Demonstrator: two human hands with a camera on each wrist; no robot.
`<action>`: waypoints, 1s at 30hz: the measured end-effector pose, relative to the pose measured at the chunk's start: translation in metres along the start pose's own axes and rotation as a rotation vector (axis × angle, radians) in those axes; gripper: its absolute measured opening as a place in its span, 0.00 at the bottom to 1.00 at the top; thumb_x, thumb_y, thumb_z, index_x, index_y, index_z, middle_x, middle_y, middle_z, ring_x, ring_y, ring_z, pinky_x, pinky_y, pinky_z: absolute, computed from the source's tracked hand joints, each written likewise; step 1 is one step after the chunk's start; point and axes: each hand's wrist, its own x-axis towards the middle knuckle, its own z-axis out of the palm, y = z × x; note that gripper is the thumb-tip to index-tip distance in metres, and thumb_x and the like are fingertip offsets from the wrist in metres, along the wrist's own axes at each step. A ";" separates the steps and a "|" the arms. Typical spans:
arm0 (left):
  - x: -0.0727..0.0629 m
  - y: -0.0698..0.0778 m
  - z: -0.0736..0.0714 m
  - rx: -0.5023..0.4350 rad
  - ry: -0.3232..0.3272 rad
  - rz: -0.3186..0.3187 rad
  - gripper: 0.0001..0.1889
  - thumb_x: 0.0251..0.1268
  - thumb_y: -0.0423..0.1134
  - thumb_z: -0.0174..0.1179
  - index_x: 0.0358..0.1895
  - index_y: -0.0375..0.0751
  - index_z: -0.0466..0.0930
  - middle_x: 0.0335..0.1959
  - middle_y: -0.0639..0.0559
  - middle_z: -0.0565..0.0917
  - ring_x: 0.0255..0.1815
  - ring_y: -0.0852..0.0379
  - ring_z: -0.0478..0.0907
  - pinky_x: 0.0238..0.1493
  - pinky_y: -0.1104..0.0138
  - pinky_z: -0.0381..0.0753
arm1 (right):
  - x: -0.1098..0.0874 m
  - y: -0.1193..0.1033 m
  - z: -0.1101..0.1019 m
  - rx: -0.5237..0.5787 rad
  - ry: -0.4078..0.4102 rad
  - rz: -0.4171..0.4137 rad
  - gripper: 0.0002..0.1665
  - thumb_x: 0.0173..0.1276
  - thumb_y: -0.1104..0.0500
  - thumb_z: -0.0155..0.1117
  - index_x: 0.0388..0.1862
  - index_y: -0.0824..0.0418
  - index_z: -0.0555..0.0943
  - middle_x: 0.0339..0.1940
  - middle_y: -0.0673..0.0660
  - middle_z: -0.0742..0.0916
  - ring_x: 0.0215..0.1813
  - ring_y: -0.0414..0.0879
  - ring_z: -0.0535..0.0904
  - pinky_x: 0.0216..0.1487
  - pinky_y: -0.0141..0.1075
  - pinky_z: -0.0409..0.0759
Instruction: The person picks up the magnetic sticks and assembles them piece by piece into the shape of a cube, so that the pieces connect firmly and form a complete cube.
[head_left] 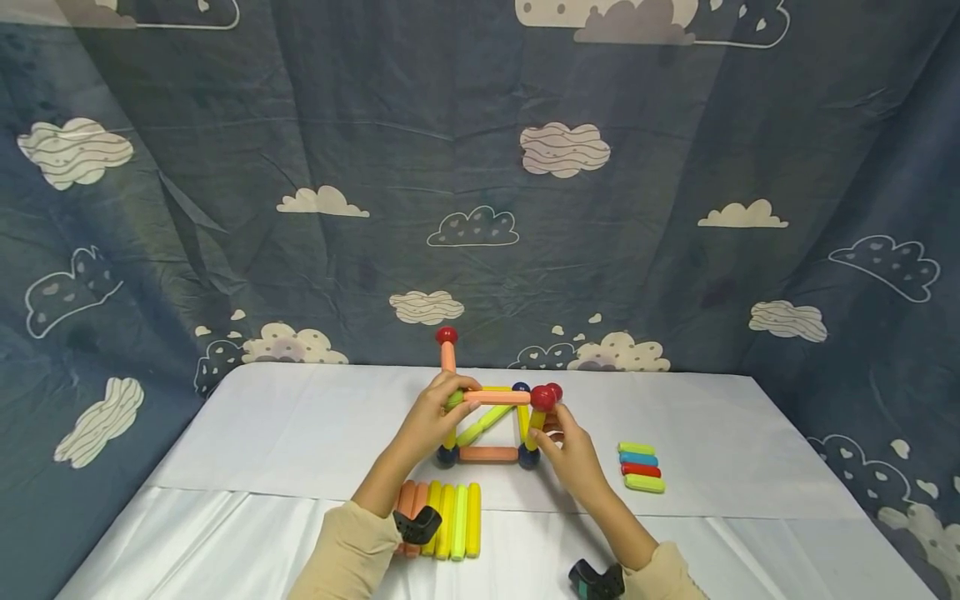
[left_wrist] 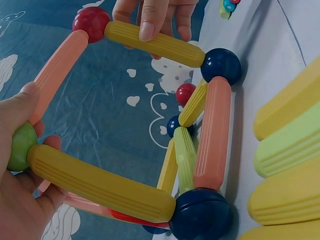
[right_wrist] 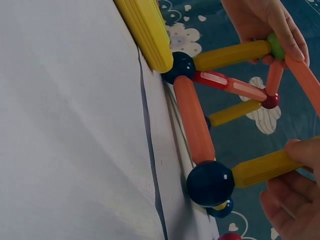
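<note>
Filling the lower view, one white-draped bench carries one rod-and-ball frame, at the left hand's four o'clock and the right hand's nine. The left grips its green ball; the right pinches a yellow rod. Toward the frame's seven, three yellow and one lime long rods show; orange ones, partly wrist-hidden, resist counting. Four short rods lie near its four.

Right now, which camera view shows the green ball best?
Left wrist view: the green ball looks largest there, though the left hand partly covers it. The head and right wrist views show it smaller, partly covered too.
</note>
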 end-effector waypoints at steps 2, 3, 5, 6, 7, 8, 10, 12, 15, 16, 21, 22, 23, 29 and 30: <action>0.000 0.000 0.000 -0.003 0.002 -0.004 0.09 0.57 0.39 0.60 0.42 0.47 0.78 0.36 0.60 0.72 0.32 0.61 0.66 0.32 0.69 0.68 | 0.001 0.000 -0.001 0.003 -0.007 -0.009 0.23 0.57 0.66 0.64 0.51 0.60 0.69 0.37 0.54 0.81 0.39 0.45 0.76 0.41 0.40 0.76; 0.000 0.000 0.000 -0.006 0.003 -0.006 0.09 0.57 0.39 0.60 0.42 0.47 0.78 0.36 0.60 0.72 0.32 0.61 0.66 0.31 0.68 0.68 | 0.001 0.000 -0.001 0.007 -0.005 -0.019 0.26 0.57 0.67 0.64 0.54 0.60 0.67 0.38 0.55 0.81 0.39 0.45 0.76 0.41 0.41 0.77; 0.000 0.000 0.000 -0.016 0.003 -0.010 0.09 0.57 0.39 0.60 0.42 0.47 0.78 0.37 0.60 0.73 0.34 0.60 0.67 0.32 0.67 0.69 | 0.001 0.000 -0.002 0.015 0.010 -0.062 0.32 0.57 0.68 0.64 0.59 0.60 0.63 0.41 0.57 0.80 0.40 0.46 0.76 0.42 0.42 0.77; 0.000 0.000 0.000 -0.023 0.000 -0.015 0.09 0.58 0.40 0.60 0.42 0.47 0.78 0.39 0.59 0.73 0.36 0.60 0.67 0.34 0.66 0.70 | 0.002 0.000 -0.003 0.013 0.019 -0.090 0.35 0.57 0.69 0.64 0.61 0.59 0.61 0.42 0.58 0.80 0.41 0.46 0.76 0.42 0.42 0.77; 0.000 0.001 0.000 -0.031 -0.004 -0.022 0.10 0.58 0.40 0.60 0.43 0.47 0.77 0.42 0.58 0.72 0.39 0.58 0.68 0.37 0.65 0.70 | 0.002 0.000 -0.004 0.009 0.030 -0.119 0.37 0.57 0.70 0.64 0.63 0.59 0.59 0.43 0.59 0.80 0.41 0.47 0.76 0.42 0.41 0.77; -0.001 0.001 0.000 -0.032 -0.007 -0.027 0.12 0.59 0.41 0.59 0.46 0.46 0.76 0.45 0.56 0.71 0.42 0.57 0.68 0.41 0.63 0.71 | 0.002 -0.001 -0.004 0.003 0.042 -0.148 0.39 0.56 0.71 0.63 0.64 0.58 0.57 0.44 0.59 0.79 0.41 0.47 0.76 0.42 0.41 0.77; -0.002 0.001 0.000 -0.035 -0.002 -0.052 0.17 0.59 0.43 0.60 0.51 0.46 0.72 0.54 0.51 0.66 0.50 0.52 0.67 0.47 0.58 0.71 | 0.003 -0.002 -0.005 -0.019 0.057 -0.190 0.40 0.56 0.71 0.63 0.64 0.57 0.57 0.44 0.60 0.80 0.41 0.47 0.77 0.42 0.40 0.78; -0.005 0.001 0.000 -0.024 0.027 -0.090 0.25 0.58 0.45 0.60 0.58 0.44 0.66 0.60 0.46 0.59 0.54 0.48 0.65 0.51 0.54 0.69 | 0.003 -0.003 -0.006 -0.039 0.057 -0.206 0.40 0.56 0.71 0.63 0.64 0.54 0.58 0.44 0.59 0.81 0.40 0.46 0.78 0.41 0.38 0.78; -0.010 0.000 -0.001 -0.043 0.078 -0.137 0.33 0.57 0.45 0.61 0.64 0.41 0.58 0.65 0.42 0.53 0.54 0.46 0.66 0.48 0.54 0.72 | 0.002 -0.003 -0.007 -0.051 0.054 -0.202 0.41 0.56 0.71 0.64 0.64 0.51 0.57 0.44 0.59 0.81 0.40 0.46 0.78 0.41 0.38 0.78; -0.011 0.000 -0.002 -0.050 0.089 -0.144 0.33 0.58 0.45 0.61 0.64 0.40 0.58 0.65 0.42 0.53 0.54 0.47 0.66 0.47 0.56 0.72 | 0.002 -0.003 -0.007 -0.053 0.055 -0.200 0.41 0.56 0.71 0.64 0.64 0.50 0.57 0.45 0.59 0.81 0.40 0.46 0.78 0.41 0.38 0.78; -0.014 -0.003 -0.003 -0.073 0.075 -0.126 0.29 0.61 0.45 0.57 0.63 0.37 0.62 0.66 0.46 0.56 0.56 0.51 0.65 0.43 0.63 0.73 | 0.002 -0.002 -0.006 -0.057 0.058 -0.202 0.42 0.55 0.70 0.64 0.64 0.50 0.57 0.44 0.58 0.81 0.41 0.46 0.78 0.41 0.37 0.78; -0.014 -0.003 -0.003 -0.076 0.069 -0.128 0.30 0.61 0.45 0.57 0.64 0.37 0.61 0.67 0.47 0.56 0.56 0.52 0.65 0.43 0.63 0.73 | 0.002 -0.001 -0.006 -0.053 0.051 -0.201 0.42 0.56 0.70 0.64 0.65 0.50 0.57 0.45 0.58 0.81 0.41 0.46 0.78 0.41 0.37 0.78; -0.015 -0.003 -0.004 -0.077 0.064 -0.136 0.30 0.61 0.46 0.57 0.64 0.38 0.61 0.67 0.47 0.55 0.56 0.52 0.66 0.43 0.63 0.73 | 0.001 -0.001 -0.007 -0.047 0.042 -0.200 0.43 0.56 0.70 0.64 0.65 0.50 0.56 0.45 0.58 0.81 0.41 0.46 0.78 0.41 0.37 0.78; -0.025 0.000 -0.018 -0.052 0.013 -0.203 0.36 0.58 0.47 0.60 0.68 0.44 0.54 0.67 0.48 0.55 0.54 0.53 0.67 0.45 0.62 0.74 | -0.007 0.002 -0.026 -0.045 0.004 -0.160 0.49 0.53 0.66 0.68 0.68 0.47 0.53 0.48 0.57 0.79 0.47 0.47 0.76 0.47 0.39 0.75; -0.029 0.000 -0.022 -0.036 0.003 -0.210 0.36 0.58 0.48 0.60 0.67 0.45 0.55 0.66 0.48 0.56 0.54 0.52 0.67 0.46 0.61 0.74 | -0.009 0.003 -0.032 -0.055 0.003 -0.153 0.49 0.53 0.66 0.69 0.68 0.47 0.53 0.48 0.57 0.78 0.48 0.47 0.75 0.48 0.39 0.74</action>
